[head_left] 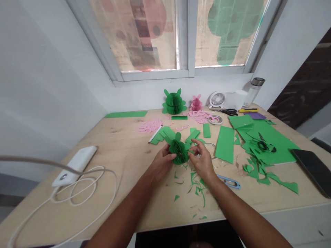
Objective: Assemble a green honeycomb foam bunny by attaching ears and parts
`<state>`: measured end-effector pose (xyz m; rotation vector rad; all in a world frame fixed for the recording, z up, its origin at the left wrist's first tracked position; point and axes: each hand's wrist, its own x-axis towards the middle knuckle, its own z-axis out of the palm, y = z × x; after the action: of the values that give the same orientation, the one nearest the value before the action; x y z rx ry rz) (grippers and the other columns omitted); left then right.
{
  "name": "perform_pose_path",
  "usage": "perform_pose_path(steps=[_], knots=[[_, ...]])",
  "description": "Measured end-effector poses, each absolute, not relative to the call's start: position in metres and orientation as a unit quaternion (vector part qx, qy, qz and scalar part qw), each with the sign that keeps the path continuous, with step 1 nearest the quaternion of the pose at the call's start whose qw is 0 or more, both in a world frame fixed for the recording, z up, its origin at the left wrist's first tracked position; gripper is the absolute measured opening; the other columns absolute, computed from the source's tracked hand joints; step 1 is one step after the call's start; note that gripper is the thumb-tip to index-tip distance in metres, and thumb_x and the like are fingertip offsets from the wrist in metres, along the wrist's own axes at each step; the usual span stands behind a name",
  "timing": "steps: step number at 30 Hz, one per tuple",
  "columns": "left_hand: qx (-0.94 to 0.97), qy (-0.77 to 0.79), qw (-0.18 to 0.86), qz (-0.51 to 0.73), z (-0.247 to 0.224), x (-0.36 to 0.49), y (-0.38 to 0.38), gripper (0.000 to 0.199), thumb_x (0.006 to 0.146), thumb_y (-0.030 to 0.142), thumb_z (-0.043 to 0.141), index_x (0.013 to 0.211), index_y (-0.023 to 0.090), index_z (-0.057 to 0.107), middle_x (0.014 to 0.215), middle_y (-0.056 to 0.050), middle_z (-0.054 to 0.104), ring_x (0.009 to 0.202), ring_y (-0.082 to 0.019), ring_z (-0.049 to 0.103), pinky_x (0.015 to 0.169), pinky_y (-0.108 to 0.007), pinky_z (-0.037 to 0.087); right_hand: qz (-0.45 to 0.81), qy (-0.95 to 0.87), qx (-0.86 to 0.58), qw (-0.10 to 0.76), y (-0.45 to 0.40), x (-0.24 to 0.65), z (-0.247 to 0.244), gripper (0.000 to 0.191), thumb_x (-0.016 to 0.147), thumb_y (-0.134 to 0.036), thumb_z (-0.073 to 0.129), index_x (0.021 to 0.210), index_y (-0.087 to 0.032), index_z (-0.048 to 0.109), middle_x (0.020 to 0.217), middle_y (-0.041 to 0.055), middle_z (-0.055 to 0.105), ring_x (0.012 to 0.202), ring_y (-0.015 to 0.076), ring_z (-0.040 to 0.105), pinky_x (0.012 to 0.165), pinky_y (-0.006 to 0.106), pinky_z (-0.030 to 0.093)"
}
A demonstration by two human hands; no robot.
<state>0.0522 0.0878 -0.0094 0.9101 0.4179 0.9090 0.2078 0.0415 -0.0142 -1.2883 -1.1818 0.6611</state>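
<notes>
A small green paper figure (180, 153) with folded, fanned layers and rounded ear-like pieces is held above the middle of the table. My left hand (163, 160) grips its left side, thumb on the front. At its right side, my right hand (201, 155) pinches a small green piece between thumb and index finger, other fingers partly spread. Green paper scraps (198, 189) lie below the hands. Behind the figure are cut green strips (165, 133) and a white pen (155, 134).
A larger green paper figure (174, 102) and a pink one (196, 103) stand by the wall. Rightward lie black scissors (229, 111), green sheets (224, 144), a blue cutter (229, 181) and a phone (311, 168). A white power strip (74, 166) with a cable is at left.
</notes>
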Motion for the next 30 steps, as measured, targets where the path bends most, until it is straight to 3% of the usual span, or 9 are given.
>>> perform_pose_path(steps=[30], knots=[[0.435, 0.227, 0.741, 0.459, -0.018, 0.061, 0.084, 0.059, 0.061, 0.011, 0.08, 0.114, 0.021, 0.057, 0.108, -0.005, 0.068, 0.098, -0.022, 0.063, 0.084, -0.031, 0.048, 0.249, -0.542, -0.558, 0.577, 0.042, 0.209, -0.02, 0.048, 0.072, -0.018, 0.057, 0.12, -0.022, 0.054, 0.077, -0.0004, 0.062, 0.072, 0.0167, 0.057, 0.073, 0.031, 0.045]])
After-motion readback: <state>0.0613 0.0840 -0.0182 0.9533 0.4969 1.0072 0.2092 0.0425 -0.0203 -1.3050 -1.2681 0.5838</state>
